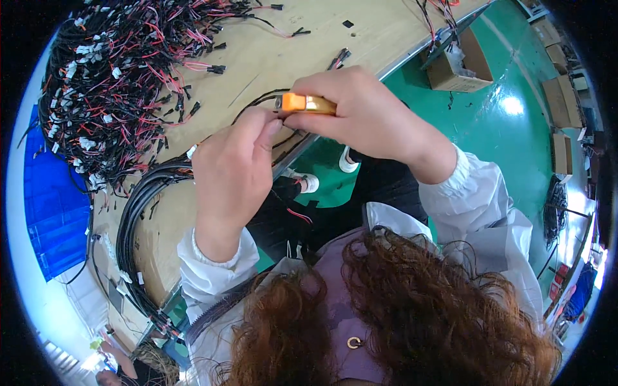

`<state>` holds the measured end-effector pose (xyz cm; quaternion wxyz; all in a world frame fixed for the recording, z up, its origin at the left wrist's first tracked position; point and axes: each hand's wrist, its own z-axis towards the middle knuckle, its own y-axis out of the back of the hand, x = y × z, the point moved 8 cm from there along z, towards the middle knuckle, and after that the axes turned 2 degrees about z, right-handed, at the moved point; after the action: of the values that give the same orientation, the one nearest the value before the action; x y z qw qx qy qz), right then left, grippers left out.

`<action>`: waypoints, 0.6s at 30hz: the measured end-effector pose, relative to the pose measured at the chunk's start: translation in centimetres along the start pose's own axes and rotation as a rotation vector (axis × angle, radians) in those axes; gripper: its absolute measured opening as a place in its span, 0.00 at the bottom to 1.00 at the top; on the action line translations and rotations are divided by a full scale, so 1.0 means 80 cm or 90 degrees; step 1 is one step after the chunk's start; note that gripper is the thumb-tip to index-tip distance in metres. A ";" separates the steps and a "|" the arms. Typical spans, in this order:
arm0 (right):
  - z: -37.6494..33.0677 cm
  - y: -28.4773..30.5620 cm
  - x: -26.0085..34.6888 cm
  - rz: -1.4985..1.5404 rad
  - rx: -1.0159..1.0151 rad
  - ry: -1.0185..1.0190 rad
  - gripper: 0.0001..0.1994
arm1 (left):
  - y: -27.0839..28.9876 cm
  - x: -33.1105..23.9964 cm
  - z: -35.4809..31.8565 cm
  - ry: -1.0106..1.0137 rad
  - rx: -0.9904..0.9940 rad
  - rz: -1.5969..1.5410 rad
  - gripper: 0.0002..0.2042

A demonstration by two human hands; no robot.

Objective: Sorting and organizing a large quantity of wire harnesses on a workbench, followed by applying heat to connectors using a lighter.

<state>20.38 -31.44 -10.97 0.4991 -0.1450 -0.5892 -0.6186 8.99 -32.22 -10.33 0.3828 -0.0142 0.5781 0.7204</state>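
Observation:
Over the table's front edge, my two hands meet with fingertips close together. My right hand [360,109] is closed round a small orange-and-gold tool [295,102], its orange end pointing left; the exact kind is unclear. Thumb and forefinger of my left hand [232,161] are pinched together just below that orange end, apparently on a thin black cable, mostly hidden by the fingers. A black cable [261,98] curves behind the left thumb. The thick bundle of black cables [132,219] bends along the table and passes under my left hand.
A large tangled heap of black and red wires with white connectors [116,96] covers the far left of the wooden table [277,55]. Short wire ends [338,59] lie beyond my hands. An open cardboard box [458,67] stands on the green floor to the right.

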 end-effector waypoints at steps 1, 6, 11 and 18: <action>0.000 -0.001 -0.001 0.001 0.000 0.000 0.09 | 0.000 -0.006 0.000 -0.039 0.006 0.042 0.03; 0.000 -0.009 -0.004 0.030 0.052 -0.030 0.08 | -0.008 -0.013 -0.004 -0.145 0.039 0.110 0.03; -0.001 -0.014 -0.010 0.043 0.017 -0.054 0.08 | -0.009 -0.024 -0.011 -0.255 0.001 0.117 0.04; 0.009 -0.007 -0.006 -0.004 -0.088 -0.062 0.09 | -0.006 -0.035 -0.009 -0.272 -0.046 0.285 0.05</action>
<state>19.88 -30.70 -11.48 0.4567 -0.2070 -0.5693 -0.6515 10.95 -34.30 -9.67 0.3266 0.2512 0.4473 0.7938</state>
